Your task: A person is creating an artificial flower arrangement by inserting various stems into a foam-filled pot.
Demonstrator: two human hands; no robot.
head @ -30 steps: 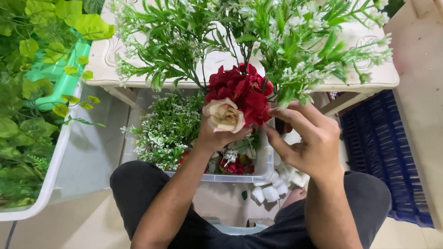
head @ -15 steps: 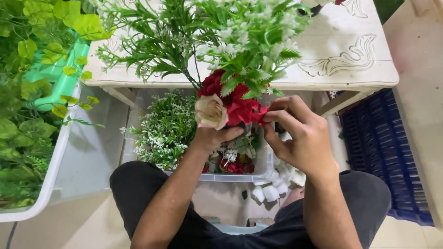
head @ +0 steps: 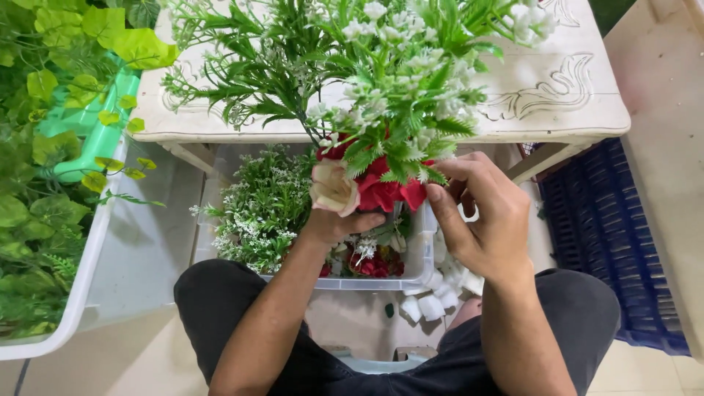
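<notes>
Closest to you, your two forearms rise from your lap in black trousers [head: 242, 308], the left from seven o'clock, the right from five o'clock, and meet at the centre of the view. Your left hand [head: 334, 224] is clenched around the stems of an artificial bouquet [head: 381, 132], wrist bent back so the flowers stand upright above the fist. Your right hand [head: 484, 216] sits just beside it at three o'clock, palm turned inward, fingers curled, thumb pressed against the red blooms [head: 389, 192]; whether it grasps a stem there I cannot tell. The bunch carries one cream rose [head: 334, 187] at its nine o'clock side, a cluster of red blooms too packed to count, and green sprigs with white blossoms fanning out toward twelve o'clock. Below the hands one clear plastic bin [head: 411, 275] holds more greenery and red flowers. Beyond stands one white carved table [head: 557, 95]. At nine o'clock lies one white tub [head: 81, 286] of leafy vines, at three o'clock one blue crate [head: 609, 235].
</notes>
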